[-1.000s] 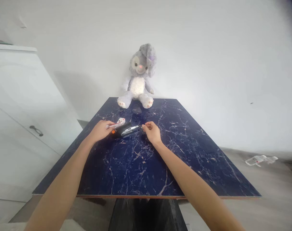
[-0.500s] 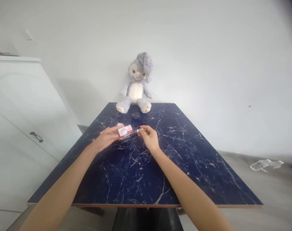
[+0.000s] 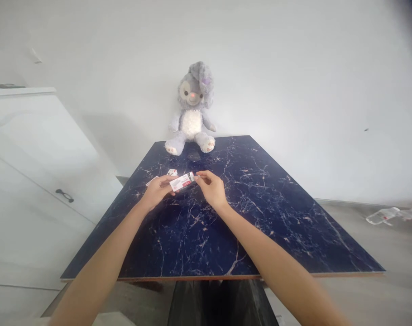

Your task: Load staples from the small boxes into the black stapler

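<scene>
Both my hands meet over the middle of a dark blue marble-patterned table [image 3: 260, 217]. My left hand [image 3: 156, 191] is closed round a small white box with a red stripe [image 3: 180, 182], held just above the tabletop. My right hand [image 3: 211, 188] pinches the box's right end with thumb and fingers. Two small white-and-red cards or packets [image 3: 172, 172] lie on the table just beyond my left hand. The black case seen earlier is hidden or out of sight.
A grey and white plush bunny [image 3: 191, 111] sits at the table's far edge against a white wall. A white cabinet [image 3: 32, 149] with a dark handle stands to the left. A crumpled clear plastic bottle [image 3: 389, 213] lies on the floor at right.
My left hand has picked up the white box and brought it over the black case toward my right hand, which now grips its end. The view has shifted slightly.
</scene>
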A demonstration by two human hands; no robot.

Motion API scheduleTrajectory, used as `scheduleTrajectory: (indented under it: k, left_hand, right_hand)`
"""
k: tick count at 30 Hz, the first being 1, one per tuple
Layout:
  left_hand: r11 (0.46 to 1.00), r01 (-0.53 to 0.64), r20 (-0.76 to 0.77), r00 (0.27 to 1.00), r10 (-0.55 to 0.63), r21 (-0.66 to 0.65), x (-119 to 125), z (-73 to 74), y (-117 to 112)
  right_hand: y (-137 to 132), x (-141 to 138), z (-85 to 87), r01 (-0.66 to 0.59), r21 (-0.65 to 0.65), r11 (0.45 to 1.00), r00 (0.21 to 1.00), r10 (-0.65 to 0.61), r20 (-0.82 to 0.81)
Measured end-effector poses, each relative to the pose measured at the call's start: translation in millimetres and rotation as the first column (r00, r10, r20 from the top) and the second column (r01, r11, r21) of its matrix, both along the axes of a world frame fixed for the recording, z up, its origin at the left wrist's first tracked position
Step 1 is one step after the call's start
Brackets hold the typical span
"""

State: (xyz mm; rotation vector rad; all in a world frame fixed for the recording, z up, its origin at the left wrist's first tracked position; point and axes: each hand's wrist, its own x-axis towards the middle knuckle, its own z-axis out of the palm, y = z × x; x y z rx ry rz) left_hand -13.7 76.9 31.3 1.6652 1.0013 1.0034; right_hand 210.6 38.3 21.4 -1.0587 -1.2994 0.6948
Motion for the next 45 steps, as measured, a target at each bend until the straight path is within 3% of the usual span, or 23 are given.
scheduleTrajectory:
  k: [6, 11, 15, 27, 34, 40, 45]
  left_hand:
    - [0.999, 0.031, 0.044, 0.999, -0.029, -0.041, 2, -1.9, -3]
    - [0.990, 0.085, 0.068, 0.995, -0.077, -0.109, 3, -4.3, -4]
    - [0.983, 0.112, 0.100, 0.990, -0.099, -0.145, 3, -2.1, -6]
    - [0.987, -0.147, 0.065, 0.988, 0.142, 0.072, 15, -9.0, -4]
    - [0.988, -0.133, 0.079, 0.989, 0.127, 0.077, 17, -11.3, -6]
    - [0.994, -0.111, 0.144, 0.983, 0.111, -0.008, 19, -16.9, -5]
    - [0.996, -0.071, 0.144, 0.986, 0.078, -0.053, 18, -18.3, -4]
  right_hand:
    - [1, 3, -2.0, 0.037, -0.031, 0.999, 0.998, -0.035, 0.053]
    - [-3, 0, -2.0, 0.071, 0.061, 0.996, 0.970, -0.083, 0.229]
    - [-5, -2, -1.6, 0.118, 0.151, 0.981, 0.955, -0.154, 0.254]
    - [-12, 5, 16.5, 0.126, 0.147, 0.981, 0.990, -0.134, 0.048]
    - [-11, 3, 12.8, 0.138, 0.163, 0.977, 0.966, -0.169, 0.195]
    - [-7, 4, 9.6, 0.042, 0.147, 0.988, 0.987, -0.063, 0.147]
    - [0, -1, 0.2, -0.117, -0.002, 0.993, 0.993, 0.117, -0.028]
